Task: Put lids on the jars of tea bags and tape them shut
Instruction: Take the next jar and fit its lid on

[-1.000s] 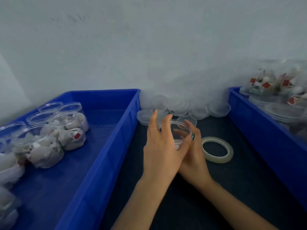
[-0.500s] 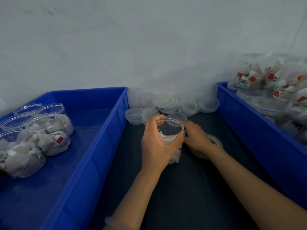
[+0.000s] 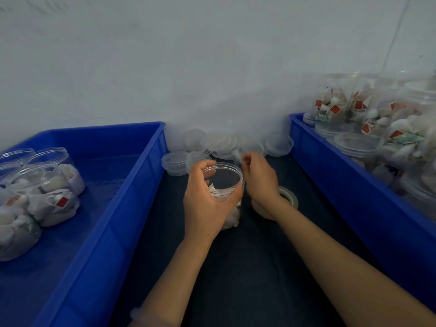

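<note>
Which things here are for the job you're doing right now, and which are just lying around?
In use now:
- the jar of tea bags, gripped by the left hand
- the loose lids, where the right hand is reaching
- the tape roll

Lying about for now:
- open jars in the left blue bin
- stacked jars in the right blue bin

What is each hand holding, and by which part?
Left hand grips the jar round its upper wall below the rim. Right hand is at the lids; whether its fingers pinch one cannot be told.
</note>
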A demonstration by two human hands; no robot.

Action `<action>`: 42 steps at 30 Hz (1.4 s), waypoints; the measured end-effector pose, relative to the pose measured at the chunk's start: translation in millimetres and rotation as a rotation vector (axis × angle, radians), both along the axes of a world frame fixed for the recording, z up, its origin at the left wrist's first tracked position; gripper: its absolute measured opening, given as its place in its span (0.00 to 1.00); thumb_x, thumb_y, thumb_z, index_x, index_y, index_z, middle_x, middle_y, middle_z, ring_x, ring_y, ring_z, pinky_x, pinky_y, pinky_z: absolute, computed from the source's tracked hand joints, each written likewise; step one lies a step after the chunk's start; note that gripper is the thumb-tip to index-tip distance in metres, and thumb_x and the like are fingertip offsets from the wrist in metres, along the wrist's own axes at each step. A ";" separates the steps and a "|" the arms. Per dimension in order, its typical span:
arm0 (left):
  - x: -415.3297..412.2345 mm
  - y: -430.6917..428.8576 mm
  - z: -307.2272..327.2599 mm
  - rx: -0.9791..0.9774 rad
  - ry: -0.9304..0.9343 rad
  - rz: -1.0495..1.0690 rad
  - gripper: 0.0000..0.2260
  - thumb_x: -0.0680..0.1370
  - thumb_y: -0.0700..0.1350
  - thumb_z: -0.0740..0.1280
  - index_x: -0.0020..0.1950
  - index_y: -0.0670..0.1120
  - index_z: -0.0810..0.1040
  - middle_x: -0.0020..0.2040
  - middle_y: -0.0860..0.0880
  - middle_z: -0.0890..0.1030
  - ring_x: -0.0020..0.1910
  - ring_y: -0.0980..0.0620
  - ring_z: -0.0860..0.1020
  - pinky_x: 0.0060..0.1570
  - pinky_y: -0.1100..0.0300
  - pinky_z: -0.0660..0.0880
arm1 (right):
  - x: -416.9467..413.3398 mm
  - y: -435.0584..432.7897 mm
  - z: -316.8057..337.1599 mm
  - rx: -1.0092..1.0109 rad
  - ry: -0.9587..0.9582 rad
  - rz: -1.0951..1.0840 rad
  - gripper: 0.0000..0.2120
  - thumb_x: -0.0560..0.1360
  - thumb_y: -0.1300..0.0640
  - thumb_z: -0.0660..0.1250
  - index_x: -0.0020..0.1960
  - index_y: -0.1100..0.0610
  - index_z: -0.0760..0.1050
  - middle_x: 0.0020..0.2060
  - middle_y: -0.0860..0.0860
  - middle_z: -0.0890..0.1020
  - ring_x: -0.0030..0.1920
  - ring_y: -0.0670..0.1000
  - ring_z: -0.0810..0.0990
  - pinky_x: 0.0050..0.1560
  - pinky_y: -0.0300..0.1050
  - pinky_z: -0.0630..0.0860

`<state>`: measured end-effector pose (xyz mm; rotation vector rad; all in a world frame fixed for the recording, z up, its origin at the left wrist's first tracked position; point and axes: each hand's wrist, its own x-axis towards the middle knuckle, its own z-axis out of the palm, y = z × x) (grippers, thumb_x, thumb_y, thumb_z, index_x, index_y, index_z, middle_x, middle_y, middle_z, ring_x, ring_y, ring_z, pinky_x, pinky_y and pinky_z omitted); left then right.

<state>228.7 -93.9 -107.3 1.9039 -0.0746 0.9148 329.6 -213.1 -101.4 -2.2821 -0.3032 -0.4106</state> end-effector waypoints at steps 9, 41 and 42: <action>-0.5 0.5 -1.9 -0.027 0.033 -0.015 0.44 0.66 0.60 0.79 0.75 0.59 0.58 0.64 0.65 0.74 0.63 0.63 0.76 0.59 0.66 0.74 | -42.1 0.8 90.9 0.791 0.243 0.270 0.18 0.84 0.60 0.53 0.62 0.54 0.81 0.33 0.48 0.85 0.39 0.50 0.84 0.47 0.46 0.80; -11.7 1.2 0.2 -0.156 -0.064 -0.161 0.31 0.66 0.58 0.78 0.63 0.50 0.70 0.62 0.56 0.78 0.62 0.57 0.78 0.56 0.67 0.75 | -74.2 -18.1 -34.8 0.456 0.336 0.582 0.41 0.64 0.63 0.82 0.70 0.49 0.67 0.62 0.45 0.81 0.63 0.44 0.80 0.63 0.46 0.78; -12.1 -0.7 -0.2 -0.151 -0.066 -0.129 0.31 0.65 0.58 0.78 0.62 0.50 0.70 0.62 0.53 0.78 0.62 0.56 0.78 0.57 0.66 0.75 | -75.1 -17.5 -35.4 0.452 0.312 0.574 0.40 0.64 0.64 0.82 0.70 0.50 0.67 0.62 0.45 0.81 0.63 0.44 0.80 0.63 0.44 0.78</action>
